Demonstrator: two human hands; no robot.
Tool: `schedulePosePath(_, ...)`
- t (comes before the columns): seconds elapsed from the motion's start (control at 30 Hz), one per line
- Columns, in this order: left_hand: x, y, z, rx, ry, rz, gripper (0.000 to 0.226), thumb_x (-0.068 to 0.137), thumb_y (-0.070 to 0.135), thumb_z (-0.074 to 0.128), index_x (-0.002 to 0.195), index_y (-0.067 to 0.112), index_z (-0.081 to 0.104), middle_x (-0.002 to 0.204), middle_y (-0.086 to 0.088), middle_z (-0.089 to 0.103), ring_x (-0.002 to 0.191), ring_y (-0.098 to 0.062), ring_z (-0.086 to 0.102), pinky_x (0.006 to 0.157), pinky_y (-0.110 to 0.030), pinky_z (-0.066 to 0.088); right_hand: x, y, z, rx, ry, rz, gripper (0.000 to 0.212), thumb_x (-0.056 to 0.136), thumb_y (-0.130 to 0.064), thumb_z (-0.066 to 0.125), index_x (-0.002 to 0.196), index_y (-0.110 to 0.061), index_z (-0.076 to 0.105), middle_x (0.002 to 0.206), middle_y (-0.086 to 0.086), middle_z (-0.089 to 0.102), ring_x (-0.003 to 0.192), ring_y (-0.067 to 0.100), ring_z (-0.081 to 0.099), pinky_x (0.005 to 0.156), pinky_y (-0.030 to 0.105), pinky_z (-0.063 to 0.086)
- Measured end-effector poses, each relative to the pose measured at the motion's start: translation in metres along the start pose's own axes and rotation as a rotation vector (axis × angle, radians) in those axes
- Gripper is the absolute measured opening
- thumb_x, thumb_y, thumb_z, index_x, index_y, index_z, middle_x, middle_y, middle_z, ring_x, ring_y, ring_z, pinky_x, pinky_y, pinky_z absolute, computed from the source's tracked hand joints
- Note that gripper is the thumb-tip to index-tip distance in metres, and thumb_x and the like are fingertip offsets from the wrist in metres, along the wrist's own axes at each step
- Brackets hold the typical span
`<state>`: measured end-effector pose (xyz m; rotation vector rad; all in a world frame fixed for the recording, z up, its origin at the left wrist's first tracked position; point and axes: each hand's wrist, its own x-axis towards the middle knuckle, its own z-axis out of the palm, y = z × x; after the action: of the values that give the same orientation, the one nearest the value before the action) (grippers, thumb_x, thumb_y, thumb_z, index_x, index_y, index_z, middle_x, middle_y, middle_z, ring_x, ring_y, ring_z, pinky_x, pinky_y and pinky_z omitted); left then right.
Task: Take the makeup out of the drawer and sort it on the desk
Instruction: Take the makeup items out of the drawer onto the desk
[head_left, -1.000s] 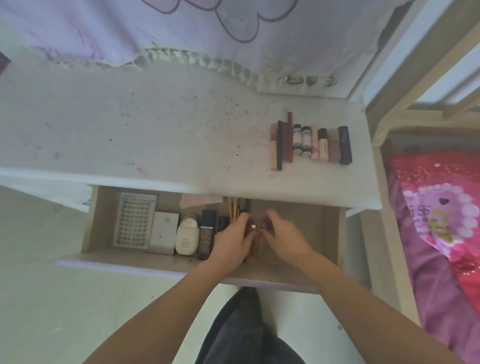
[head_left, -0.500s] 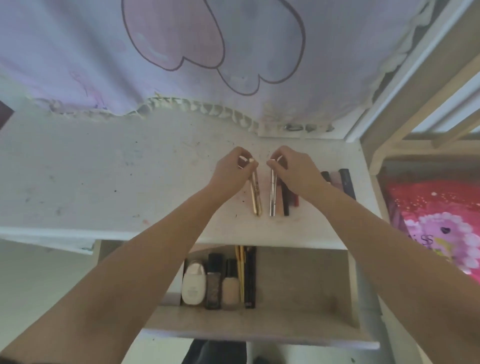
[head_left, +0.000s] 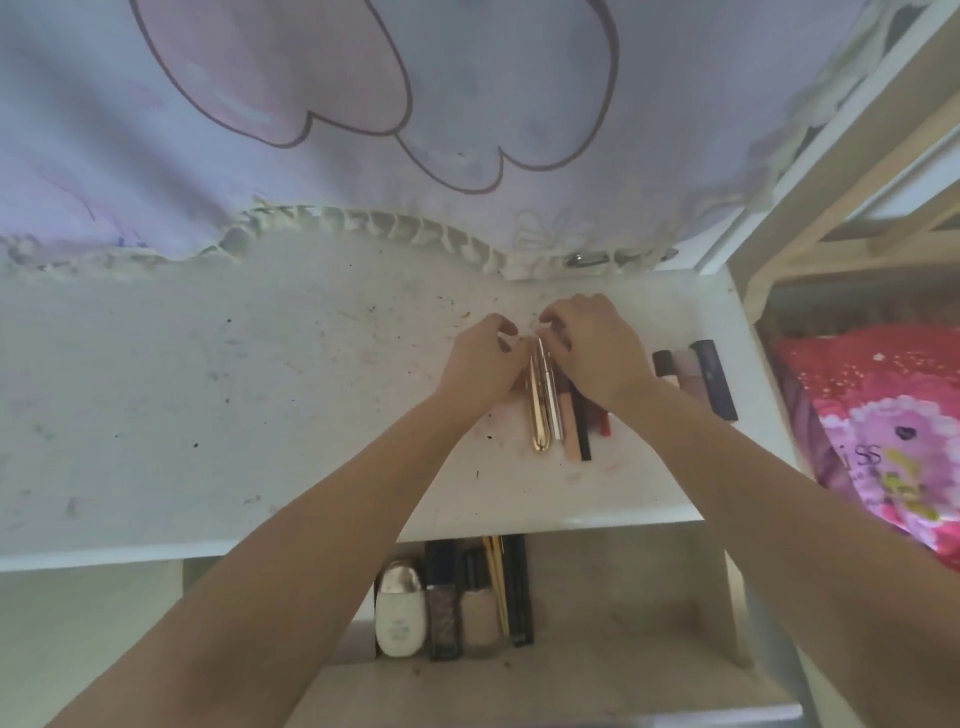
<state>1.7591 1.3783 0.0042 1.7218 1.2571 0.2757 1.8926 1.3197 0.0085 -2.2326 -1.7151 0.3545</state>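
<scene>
Two slim tubes lie side by side on the white desk (head_left: 260, 395): a gold tube (head_left: 538, 415) and a silver tube (head_left: 554, 410). My left hand (head_left: 483, 366) pinches the far end of the gold tube. The far end of the silver tube is pinched by my right hand (head_left: 592, 353). They sit at the left end of a makeup row with a pink stick (head_left: 572, 436), a black pencil (head_left: 584, 436) and a dark tube (head_left: 719, 379); my right hand and wrist hide the row's middle. Below, the open drawer (head_left: 623, 623) holds a white bottle (head_left: 400, 618), a dark bottle (head_left: 442, 616), a foundation bottle (head_left: 480, 610) and a black tube (head_left: 519, 592).
A lilac curtain (head_left: 363, 130) hangs over the desk's back edge. A wooden bed frame (head_left: 831, 197) and a red and pink blanket (head_left: 893, 426) stand to the right of the desk. The desk's left half is stained, with no objects on it.
Both hands lifted the gold and silver tubes out of the drawer and laid them on the desk. The two tubes have now been pushed together against the row's left end.
</scene>
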Motion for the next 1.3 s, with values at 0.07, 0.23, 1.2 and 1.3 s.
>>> schedulePosePath(0.07,-0.014,0.004,-0.003,-0.078,-0.015,-0.014,0.027,0.094,0.028,0.054,0.116,0.012,0.053,0.092,-0.005,0.062,0.069,-0.019,0.068,0.054,-0.02,0.055,-0.007,-0.001,-0.006,0.041,0.044,-0.007,0.024,0.096,-0.028,0.047,0.11,-0.014,0.061,0.103,0.002,0.062,0.104,0.021,0.048,0.082,0.031,0.041)
schedulePosePath(0.23,-0.097,-0.017,-0.008,-0.094,-0.023,0.113,0.009,0.097,0.015,0.046,0.094,0.021,0.053,0.082,0.0,0.059,0.066,-0.011,0.06,0.059,-0.022,0.055,-0.092,-0.015,-0.023,0.251,0.016,-0.103,0.018,0.096,-0.017,0.049,0.102,-0.01,0.065,0.09,0.0,0.065,0.078,0.011,0.053,0.07,0.017,0.041)
schedulePosePath(1.2,-0.154,-0.12,0.132,0.82,-0.257,-0.245,0.031,0.095,0.001,0.04,0.122,0.006,0.055,0.12,-0.015,0.06,0.107,-0.031,0.061,0.081,-0.039,0.05,-0.218,0.022,0.124,-0.015,-0.534,0.434,0.024,0.094,-0.018,0.047,0.116,-0.009,0.05,0.112,0.013,0.063,0.105,0.032,0.061,0.081,0.036,0.05)
schedulePosePath(1.3,-0.162,-0.12,0.129,0.606,-0.216,-0.266,0.021,0.094,0.018,0.046,0.11,0.015,0.058,0.11,-0.011,0.064,0.099,-0.03,0.063,0.083,-0.043,0.053,-0.227,0.03,0.108,-0.048,-0.519,0.383,0.024,0.092,-0.018,0.049,0.116,-0.013,0.05,0.104,0.01,0.065,0.097,0.031,0.064,0.07,0.033,0.048)
